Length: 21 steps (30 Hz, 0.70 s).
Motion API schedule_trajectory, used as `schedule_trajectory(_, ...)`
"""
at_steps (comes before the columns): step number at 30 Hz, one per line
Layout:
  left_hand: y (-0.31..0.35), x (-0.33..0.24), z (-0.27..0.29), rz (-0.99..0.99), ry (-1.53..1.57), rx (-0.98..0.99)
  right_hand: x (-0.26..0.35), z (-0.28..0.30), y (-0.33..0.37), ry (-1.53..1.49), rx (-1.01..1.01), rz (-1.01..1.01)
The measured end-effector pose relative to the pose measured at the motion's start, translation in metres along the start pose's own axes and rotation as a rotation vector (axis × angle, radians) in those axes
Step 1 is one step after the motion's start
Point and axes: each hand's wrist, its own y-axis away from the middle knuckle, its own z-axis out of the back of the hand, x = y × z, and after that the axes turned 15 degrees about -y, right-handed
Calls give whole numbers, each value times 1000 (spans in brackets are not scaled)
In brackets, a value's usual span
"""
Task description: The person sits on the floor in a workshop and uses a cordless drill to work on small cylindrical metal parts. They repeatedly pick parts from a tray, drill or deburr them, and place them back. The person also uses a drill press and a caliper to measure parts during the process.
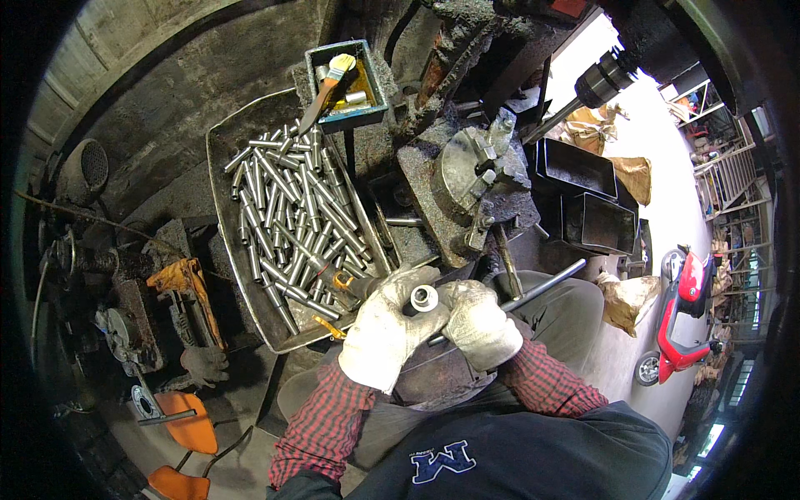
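Both of my hands wear dirty white work gloves and meet in front of my lap. My left hand (pixel 385 327) and my right hand (pixel 478 321) together hold a short metal tube piece (pixel 424 297), its open round end facing up at me. To the left of my hands lies a metal tray (pixel 223 218) heaped with several shiny steel tubes (pixel 293 218). A grimy lathe chuck (pixel 469 171) sits just beyond my hands.
A blue tin (pixel 372 77) with a yellow-bristled brush (pixel 327 85) stands at the tray's far end. Black metal boxes (pixel 593 200) sit to the right. A long steel bar (pixel 546 283) runs past my right hand. A red scooter (pixel 679 321) is parked at right. Orange tools lie at lower left.
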Motion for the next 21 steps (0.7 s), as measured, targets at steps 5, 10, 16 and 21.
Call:
schedule_trajectory(5,0,2,-1,-27,-38,0,8,7,0,55,-61,76)
schedule_trajectory(10,1,3,0,-91,-69,-40,14,14,0,95,-60,90)
schedule_trajectory(16,0,9,-5,26,109,25,22,16,3,12,-11,72)
schedule_trajectory(21,1,15,-9,34,137,30,29,19,4,-5,-8,20)
